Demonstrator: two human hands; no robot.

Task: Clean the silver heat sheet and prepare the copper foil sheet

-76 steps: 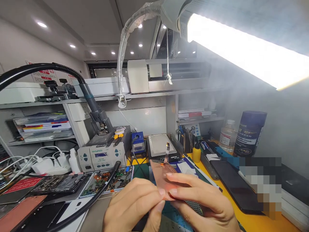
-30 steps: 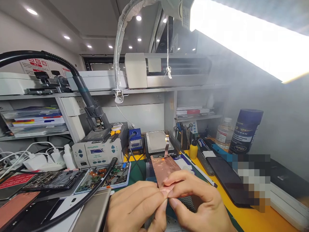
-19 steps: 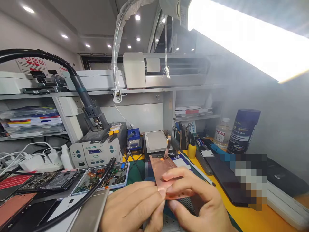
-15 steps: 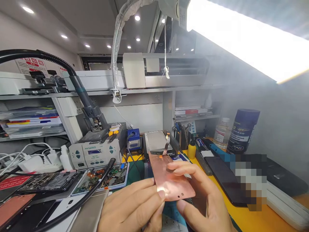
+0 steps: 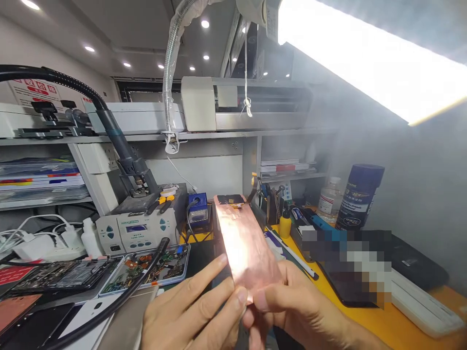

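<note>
At the far left of the bench we see a tray (image 5: 146, 265) of loose circuit boards and flex parts beside a dismantled phone (image 5: 58, 277), with the soldering station (image 5: 134, 228) just behind them. Moving toward the middle, our left hand (image 5: 189, 311) pinches the near corner of the copper-coloured panel (image 5: 246, 245) between thumb and forefinger, other fingers extended. Compared with half a second ago, we have tipped the panel up from nearly flat to steeply raised, so it now catches a bright glare. Its long axis runs away from us, the near end in our fingers and the far end, with its dark strip and ribbon, pointing up toward the shelves. Our right hand (image 5: 295, 304) grips the same near end from the right, thumb pressed on the face. Further right, a dark canister (image 5: 359, 194) and clear bottle (image 5: 328, 197) stand on the yellow mat (image 5: 383, 323).
</note>
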